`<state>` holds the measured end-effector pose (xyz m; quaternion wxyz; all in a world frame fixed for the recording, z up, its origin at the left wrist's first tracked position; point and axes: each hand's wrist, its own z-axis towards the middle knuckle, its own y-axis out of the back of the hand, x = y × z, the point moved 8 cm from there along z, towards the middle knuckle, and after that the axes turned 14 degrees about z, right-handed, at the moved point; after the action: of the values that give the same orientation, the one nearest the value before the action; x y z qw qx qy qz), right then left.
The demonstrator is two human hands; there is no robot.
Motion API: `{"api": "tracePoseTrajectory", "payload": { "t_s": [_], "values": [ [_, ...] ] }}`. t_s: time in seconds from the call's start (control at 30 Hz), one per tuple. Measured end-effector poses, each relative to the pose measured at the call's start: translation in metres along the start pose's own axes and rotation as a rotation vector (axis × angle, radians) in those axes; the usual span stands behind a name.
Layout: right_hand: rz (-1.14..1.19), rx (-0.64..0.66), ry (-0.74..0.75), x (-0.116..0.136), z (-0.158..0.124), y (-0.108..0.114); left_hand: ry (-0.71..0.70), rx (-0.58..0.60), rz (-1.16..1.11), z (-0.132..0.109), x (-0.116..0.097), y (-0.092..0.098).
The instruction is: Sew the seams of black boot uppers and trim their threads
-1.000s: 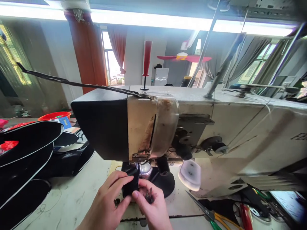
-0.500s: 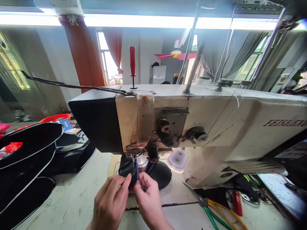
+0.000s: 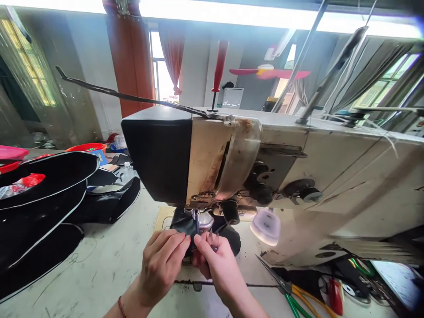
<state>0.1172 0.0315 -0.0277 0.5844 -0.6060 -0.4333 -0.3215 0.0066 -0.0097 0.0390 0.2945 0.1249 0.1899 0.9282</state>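
A black leather-like piece (image 3: 186,222) lies under the needle area of a sewing machine (image 3: 212,163). My left hand (image 3: 164,258) is closed on its near edge, fingertips pressed down on it. Close beside it, my right hand (image 3: 215,258) pinches the same edge between thumb and fingers. Two pointed metal tips of what look like small thread snips (image 3: 213,236) stick up from the right palm; their handles are hidden. A dark narrow strip (image 3: 198,221) runs along the piece up to the presser foot. The needle point is too small to make out.
Large black pieces with white piping (image 3: 43,221) are stacked at left. Scissors with green and yellow handles (image 3: 288,287) lie right of my hands, near a red-handled tool (image 3: 335,296). A small lamp (image 3: 266,226) glows under the machine arm. A red screwdriver (image 3: 219,66) stands on top.
My view has turned, so the machine appears tilted and farther right. My right thumb has moved up against the leather edge beside my left fingertips. Both hands keep their hold.
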Motion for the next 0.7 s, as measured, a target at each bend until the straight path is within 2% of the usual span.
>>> {"api": "tracePoseTrajectory", "payload": {
  "t_s": [0.1,0.3,0.5,0.7],
  "values": [
    [0.023,-0.05,-0.016,-0.007,0.001,0.003,-0.06,-0.003,-0.069,0.004,0.003,0.004],
    [0.023,-0.214,0.11,-0.016,-0.002,0.015,-0.089,0.006,-0.119,0.0,0.006,-0.003],
    [-0.001,-0.241,0.177,-0.011,0.005,0.017,-0.095,0.011,-0.146,-0.003,0.013,-0.015],
    [-0.037,-0.235,0.202,-0.015,0.012,0.019,-0.13,-0.018,-0.104,-0.002,0.017,-0.015]
  ]
}}
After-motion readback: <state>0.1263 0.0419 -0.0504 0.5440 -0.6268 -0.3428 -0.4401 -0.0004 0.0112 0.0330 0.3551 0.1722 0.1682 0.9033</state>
